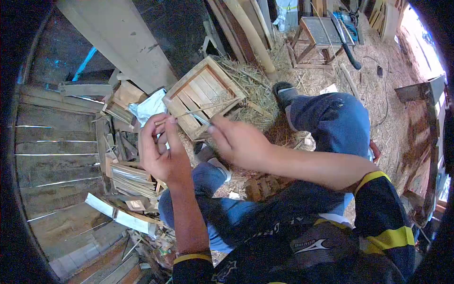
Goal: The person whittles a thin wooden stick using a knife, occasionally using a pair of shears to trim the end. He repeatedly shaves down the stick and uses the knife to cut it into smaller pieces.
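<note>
My left hand (166,154) pinches one end of a thin wooden or bamboo stick (206,109), which points away to the upper right. My right hand (239,142) is closed just beside it. From its fingertips a narrow, pale, shiny sliver (202,119) sticks out toward the stick; it looks like a small blade, but most of it is hidden by the fingers. Beyond both hands stands a wooden crate-like box (182,98) with a slatted surface, and the stick crosses in front of it.
A crumpled pale plastic bag (150,107) lies left of the box. Stacked thin wooden strips (135,180) are at the left. A small stool (323,31) carries a black-handled long tool (350,57). Straw and shavings (309,78) cover the floor. A wide plank (118,38) leans at upper left.
</note>
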Demonstrator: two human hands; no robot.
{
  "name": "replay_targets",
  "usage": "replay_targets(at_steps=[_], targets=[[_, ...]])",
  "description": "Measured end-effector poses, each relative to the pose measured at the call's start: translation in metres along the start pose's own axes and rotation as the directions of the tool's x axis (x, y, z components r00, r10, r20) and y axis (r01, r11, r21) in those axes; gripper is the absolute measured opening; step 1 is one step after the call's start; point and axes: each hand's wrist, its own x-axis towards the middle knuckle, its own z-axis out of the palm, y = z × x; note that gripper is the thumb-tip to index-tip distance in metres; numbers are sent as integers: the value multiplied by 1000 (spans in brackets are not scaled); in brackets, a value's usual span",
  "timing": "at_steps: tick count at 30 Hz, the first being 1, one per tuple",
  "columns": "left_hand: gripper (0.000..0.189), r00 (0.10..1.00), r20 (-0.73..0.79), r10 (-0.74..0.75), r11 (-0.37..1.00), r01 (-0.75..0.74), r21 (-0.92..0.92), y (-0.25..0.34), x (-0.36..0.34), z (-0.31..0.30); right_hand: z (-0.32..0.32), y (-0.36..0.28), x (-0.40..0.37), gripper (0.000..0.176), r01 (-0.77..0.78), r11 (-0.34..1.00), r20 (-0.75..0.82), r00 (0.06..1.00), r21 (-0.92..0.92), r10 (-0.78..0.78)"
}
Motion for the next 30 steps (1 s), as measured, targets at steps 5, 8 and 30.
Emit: replay_targets(at_steps=[5,8,30], targets=[[16,991,67,120,982,-128,140,-7,-4,-6,5,15,-2,21,9,998,-21,1000,-56,-10],[12,989,30,145,982,-148,119,-9,-3,-3,0,0,-4,21,48,996,-11,999,-70,-48],[11,997,19,79,996,-78,-41,-11,-1,2,25,68,9,23,-54,992,-79,996,-116,45]])
